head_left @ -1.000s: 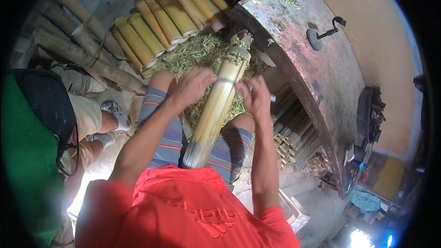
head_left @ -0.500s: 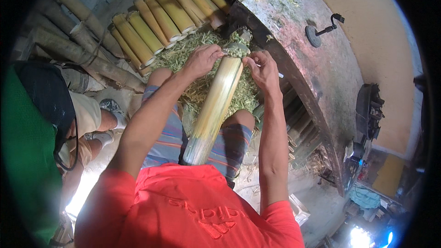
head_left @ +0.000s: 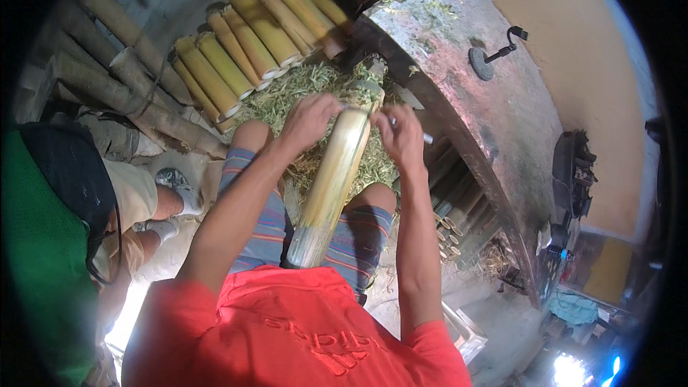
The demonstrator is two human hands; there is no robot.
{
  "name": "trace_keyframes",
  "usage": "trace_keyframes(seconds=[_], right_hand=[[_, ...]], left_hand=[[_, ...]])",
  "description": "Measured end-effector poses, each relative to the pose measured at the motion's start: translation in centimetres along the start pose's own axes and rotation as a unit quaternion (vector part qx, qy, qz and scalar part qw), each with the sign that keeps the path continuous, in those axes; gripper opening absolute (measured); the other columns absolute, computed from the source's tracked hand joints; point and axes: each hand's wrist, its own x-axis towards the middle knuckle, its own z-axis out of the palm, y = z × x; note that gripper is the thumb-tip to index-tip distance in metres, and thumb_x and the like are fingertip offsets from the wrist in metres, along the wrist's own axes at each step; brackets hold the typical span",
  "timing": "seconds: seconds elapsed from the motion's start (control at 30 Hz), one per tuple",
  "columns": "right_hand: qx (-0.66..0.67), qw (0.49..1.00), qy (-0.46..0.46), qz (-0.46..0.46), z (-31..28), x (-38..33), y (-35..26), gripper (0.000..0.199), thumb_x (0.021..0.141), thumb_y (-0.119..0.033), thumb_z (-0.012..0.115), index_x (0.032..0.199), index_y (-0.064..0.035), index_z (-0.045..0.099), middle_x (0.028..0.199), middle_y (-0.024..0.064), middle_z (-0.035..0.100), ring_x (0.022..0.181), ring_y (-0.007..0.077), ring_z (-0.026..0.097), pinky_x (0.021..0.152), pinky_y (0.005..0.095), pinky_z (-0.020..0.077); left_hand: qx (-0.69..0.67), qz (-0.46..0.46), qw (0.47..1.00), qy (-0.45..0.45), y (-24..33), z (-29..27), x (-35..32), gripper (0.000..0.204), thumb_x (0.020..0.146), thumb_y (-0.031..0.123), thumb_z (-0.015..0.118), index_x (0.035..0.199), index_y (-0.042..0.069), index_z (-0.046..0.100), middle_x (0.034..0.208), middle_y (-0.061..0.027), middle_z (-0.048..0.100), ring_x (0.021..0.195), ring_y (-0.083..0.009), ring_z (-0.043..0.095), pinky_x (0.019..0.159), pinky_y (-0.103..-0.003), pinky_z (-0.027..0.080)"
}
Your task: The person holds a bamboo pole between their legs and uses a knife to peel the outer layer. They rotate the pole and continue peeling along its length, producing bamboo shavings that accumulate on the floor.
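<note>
A thick bamboo tube (head_left: pixel 326 179) slants up and away from my lap, its near end against my shirt and its lower part between my thighs. Much of its surface is scraped pale and shiny. Across its upper part my left hand (head_left: pixel 310 123) and my right hand (head_left: pixel 403 136) are both closed on a thin scraping blade (head_left: pixel 353 107), one hand on each side of the tube. A pale end of the tool sticks out beyond my right hand. The blade is thin and blurred, partly hidden by my fingers. Green shavings lie around the tube's far end.
Several cut bamboo tubes (head_left: pixel 251 43) stand in a row at the back. Longer bamboo poles (head_left: pixel 93 82) lean at the far left. A pile of shavings (head_left: pixel 297 86) covers the floor ahead. A curved worktop (head_left: pixel 494 86) is at the right. Someone in green (head_left: pixel 50 244) is close at my left.
Both hands have moved slightly nearer to me along the tube with the blade. The clump of shavings that was between them now shows less, at the far end.
</note>
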Motion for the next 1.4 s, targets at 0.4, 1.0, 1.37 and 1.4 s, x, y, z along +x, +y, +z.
trace_keyframes(seconds=[0.4,1.0,1.37,1.4], right_hand=[[0.012,0.994,0.05,0.096,3.9,1.3,-1.1,0.037,0.096,-0.029,0.077,0.124,-0.0087,0.068,0.106,0.0192,0.07,0.091,0.0351,0.071,0.081,0.0467,0.0562],[0.103,0.951,0.148,0.25,0.6,-11.3,-4.1,0.034,0.1,-0.025,0.076,0.125,-0.0026,0.068,0.1,0.0092,0.068,0.086,0.021,0.064,0.08,0.0379,0.0531],[-0.014,0.999,-0.039,0.03,-1.1,-12.2,-7.9,0.02,0.093,-0.028,0.08,0.104,-0.0122,0.076,0.084,0.0095,0.059,0.076,0.0313,0.061,0.066,0.0443,0.0472],[0.004,0.999,-0.052,0.015,-1.1,-13.1,-8.4,0.02,0.093,-0.027,0.08,0.105,-0.012,0.076,0.084,0.0097,0.059,0.075,0.0315,0.061,0.066,0.0442,0.0472]], left_hand=[[-0.01,-0.219,0.976,-0.017,8.3,-4.6,-8.8,0.104,0.088,0.037,0.088,0.164,-0.003,0.028,0.152,-0.0295,0.051,0.143,-0.0428,0.05,0.123,-0.05,0.035],[-0.224,-0.287,0.927,-0.091,12.0,-3.9,-14.1,0.082,0.097,0.03,0.078,0.16,-0.003,0.037,0.141,-0.0204,0.061,0.131,-0.0296,0.06,0.109,-0.042,0.049],[0.091,-0.012,0.98,-0.176,9.6,-8.1,-9.1,0.018,0.101,0.016,0.068,0.111,0.001,0.071,0.101,-0.0166,0.072,0.093,-0.0373,0.066,0.081,-0.049,0.047],[0.063,-0.002,0.984,-0.168,9.5,-8.3,-10.7,0.017,0.101,0.016,0.068,0.11,0.002,0.071,0.099,-0.0166,0.073,0.091,-0.0378,0.067,0.081,-0.049,0.049]])
